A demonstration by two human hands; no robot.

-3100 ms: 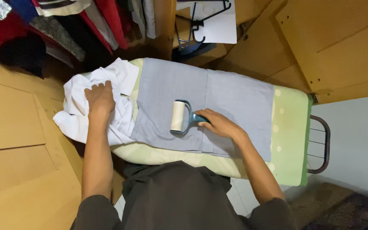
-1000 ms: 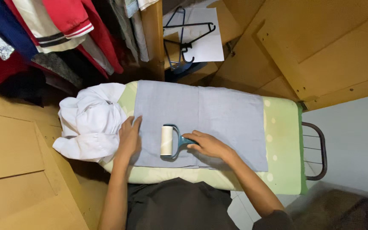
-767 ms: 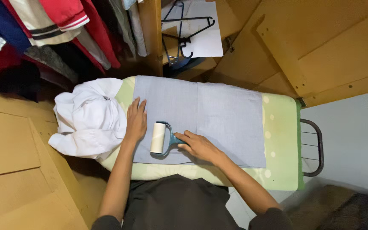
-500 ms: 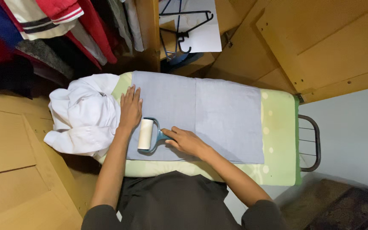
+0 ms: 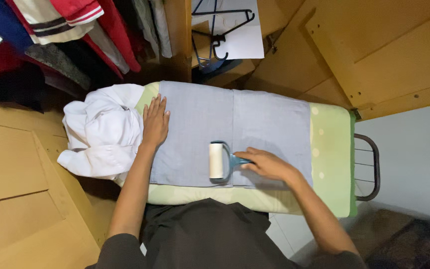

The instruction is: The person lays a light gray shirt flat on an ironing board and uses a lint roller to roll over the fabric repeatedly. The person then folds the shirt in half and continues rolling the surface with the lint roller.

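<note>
On the near half of the grey cloth (image 5: 255, 124), pretty much dead centre of the board (image 5: 332, 174), sits the lint roller (image 5: 217, 160). Its white drum runs front-to-back, with the teal handle poking out toward the right hand (image 5: 267, 164), whose fingers are curled around it. So the right hand is the nearer one. The left hand (image 5: 155, 122) lies flat, fingers spread, pinning the cloth's left edge, just beside a bunched white shirt (image 5: 103, 134). Plenty of bare cloth lies on the far side of the roller and to its left; the cloth's near edge is close.
</note>
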